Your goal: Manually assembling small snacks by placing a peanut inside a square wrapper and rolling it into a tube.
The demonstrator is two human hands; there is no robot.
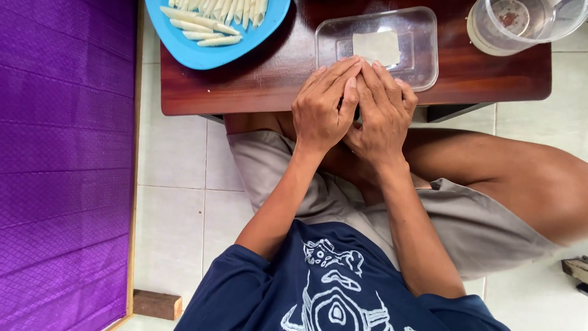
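Both hands pressed together at table [257,86] edge, grip unclear.
L hand [323,108] + R hand [381,114] touching; 1 clear tray [422,52], 1 blue plate [202,55], 1 clear cup [520,24] behind.

Low table [263,86] of dark reddish-brown polished wood, standing on pale tiled floor [177,153]. On its top, from left to right: blue plate [202,52] bearing pale rolled pieces, clear rectangular plastic container [422,43] holding a white square sheet, clear round plastic vessel [520,24] at the far right edge. Both hands [352,104] resting together at the near edge, just before the container.
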